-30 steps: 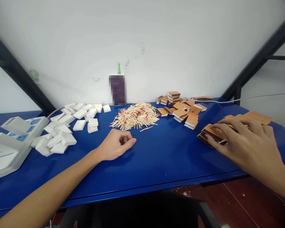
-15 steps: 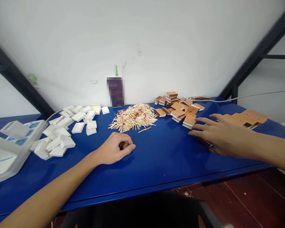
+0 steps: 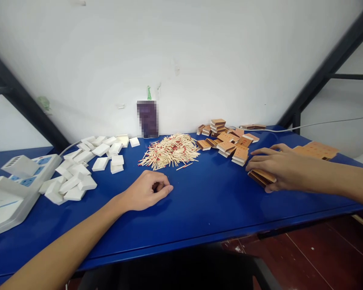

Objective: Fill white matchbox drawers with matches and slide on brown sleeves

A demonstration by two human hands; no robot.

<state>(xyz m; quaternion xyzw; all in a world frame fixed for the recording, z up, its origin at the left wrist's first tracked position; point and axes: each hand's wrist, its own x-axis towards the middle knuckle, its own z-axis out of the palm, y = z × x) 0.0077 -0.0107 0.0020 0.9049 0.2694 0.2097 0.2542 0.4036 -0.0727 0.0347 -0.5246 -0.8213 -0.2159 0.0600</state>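
Note:
My left hand rests on the blue table in a loose fist, and nothing shows between its curled fingers. Just beyond it lies a heap of red-tipped matches. On the right, my right hand has its thumb and fingers around an orange-brown matchbox sleeve, which looks partly flattened. Part of that sleeve is hidden under the fingers. A pile of orange matchboxes sits to the left of this hand. Flat orange sleeves lie behind its wrist, partly covered by the forearm.
Several white matchbox trays are heaped on the left, beside a white power strip with plugs. A dark pixelated rectangle stands against the wall. A grey cable runs along the right. The table's front edge is near me.
My right hand's spread fingers have closed around the matchbox sleeve, which now tilts up more into view. My left hand keeps its place. The view has shifted slightly.

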